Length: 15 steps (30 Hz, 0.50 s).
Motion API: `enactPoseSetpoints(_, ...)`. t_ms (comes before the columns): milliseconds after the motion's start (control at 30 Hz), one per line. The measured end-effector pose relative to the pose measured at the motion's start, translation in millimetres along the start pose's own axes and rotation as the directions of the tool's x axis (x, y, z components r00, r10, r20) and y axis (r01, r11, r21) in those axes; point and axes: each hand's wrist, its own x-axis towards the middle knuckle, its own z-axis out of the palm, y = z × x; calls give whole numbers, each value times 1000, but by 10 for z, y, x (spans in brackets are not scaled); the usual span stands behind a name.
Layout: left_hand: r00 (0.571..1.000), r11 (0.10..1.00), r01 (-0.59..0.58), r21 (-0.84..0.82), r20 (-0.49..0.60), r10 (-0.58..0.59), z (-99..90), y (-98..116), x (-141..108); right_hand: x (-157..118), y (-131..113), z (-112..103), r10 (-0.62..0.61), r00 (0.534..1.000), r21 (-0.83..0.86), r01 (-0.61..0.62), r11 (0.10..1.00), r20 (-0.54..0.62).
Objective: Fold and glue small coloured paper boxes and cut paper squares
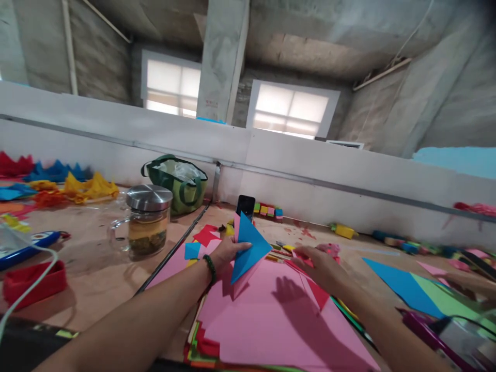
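My left hand [228, 249] pinches a folded triangular piece, blue paper [251, 248] on one face with pink behind it, held up over a stack of coloured sheets. Pink paper [267, 320] tops this stack; red, green and yellow edges show beneath. To the right, my right hand [315, 263] reaches over the stack's far edge, its fingers bent around the end of a red folded piece [318, 294]. Its fingertips are partly hidden. Beside my left wrist lie a red paper piece [207, 235] and a small blue one [192, 251].
A lidded glass mug [147, 227] and a green bag [186, 191] stand at the left. Behind the stack is a phone [246, 204]. Blue and green sheets [403, 284] lie right, near a purple tool [430, 336]. Yellow cloth-like crowns [91, 187] sit far left.
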Motion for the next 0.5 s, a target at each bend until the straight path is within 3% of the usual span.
enactPoseSetpoints(100, 1000, 999, -22, 39, 14, 22, 58, 6, -47, 192, -297, 84, -1, 1000, 350, -4, 937, 15)
enactPoseSetpoints(200, 997, 996, -51, 67, 53, 47, 76, 14, -79, 361, -470, 329, 23, 998, 653, -56, 755, 58)
enactPoseSetpoints(367, 998, 994, -61, 91, -3, 62, 3, -25, 0, 451, -436, 670, 36, 998, 753, -63, 655, 52)
enactPoseSetpoints(500, 996, 993, -78, 89, -29, 81, -43, -48, 62, 430, -312, 693, 82, 996, 775, -78, 627, 33)
